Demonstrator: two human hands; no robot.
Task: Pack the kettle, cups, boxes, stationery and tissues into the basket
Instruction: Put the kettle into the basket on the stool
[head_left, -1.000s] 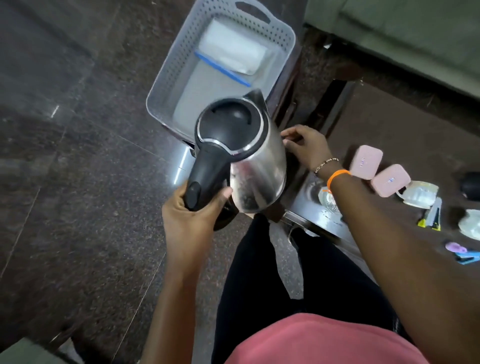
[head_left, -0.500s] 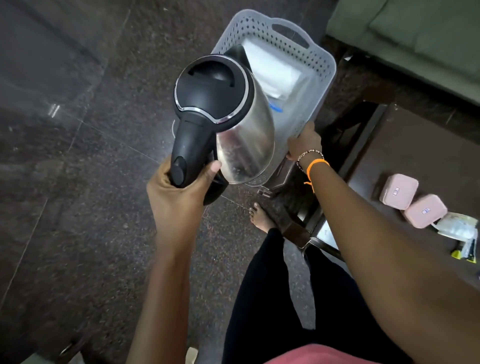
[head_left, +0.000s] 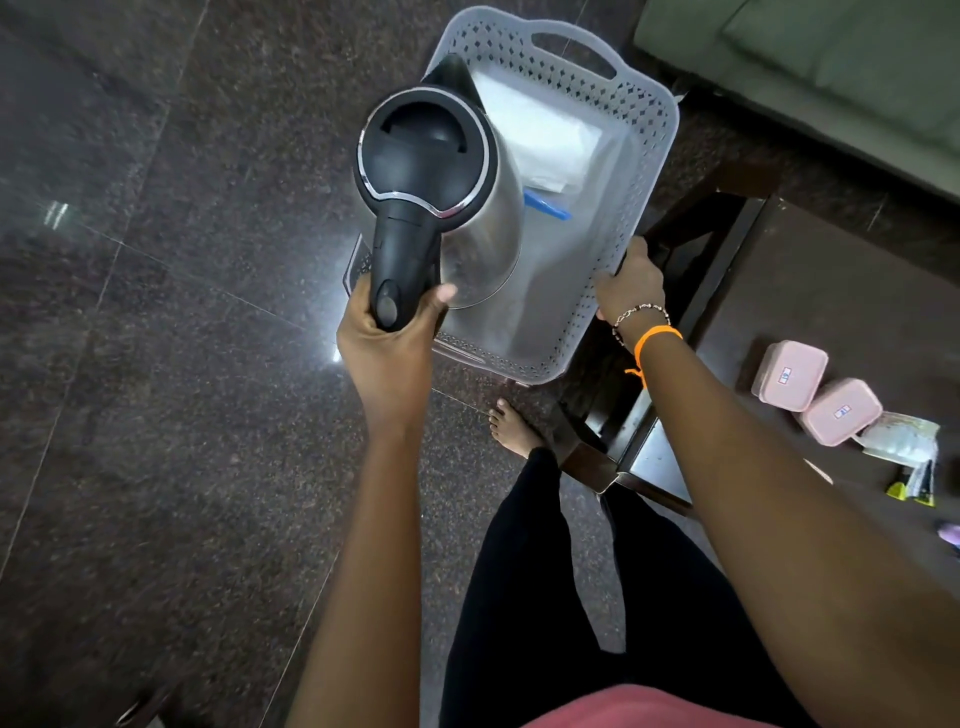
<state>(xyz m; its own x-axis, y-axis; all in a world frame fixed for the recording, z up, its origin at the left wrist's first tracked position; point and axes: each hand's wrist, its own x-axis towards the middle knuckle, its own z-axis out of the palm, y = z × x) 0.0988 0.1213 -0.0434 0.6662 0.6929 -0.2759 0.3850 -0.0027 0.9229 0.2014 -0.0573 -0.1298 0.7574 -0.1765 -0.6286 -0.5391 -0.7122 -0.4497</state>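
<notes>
My left hand (head_left: 387, 338) grips the black handle of a steel kettle (head_left: 441, 171) with a black lid, held over the near left part of a grey perforated basket (head_left: 641, 171). My right hand (head_left: 628, 283) holds the basket's right rim. Inside the basket lies a white tissue pack (head_left: 540, 140) with a blue strip. Two pink boxes (head_left: 788, 375) (head_left: 841, 419) sit on the dark table at the right, beside a glass cup (head_left: 901, 439) and some stationery (head_left: 917, 480).
The basket rests on a dark wooden table corner (head_left: 691, 249); the table top (head_left: 831, 291) stretches right. Polished dark stone floor (head_left: 156, 364) fills the left. A green sofa (head_left: 831, 67) is at the top right. My bare foot (head_left: 511, 423) stands below the basket.
The kettle has travelled up and forward from in front of my body to above the basket. My right hand moved from beside the kettle to the basket's right rim. The view shifted left.
</notes>
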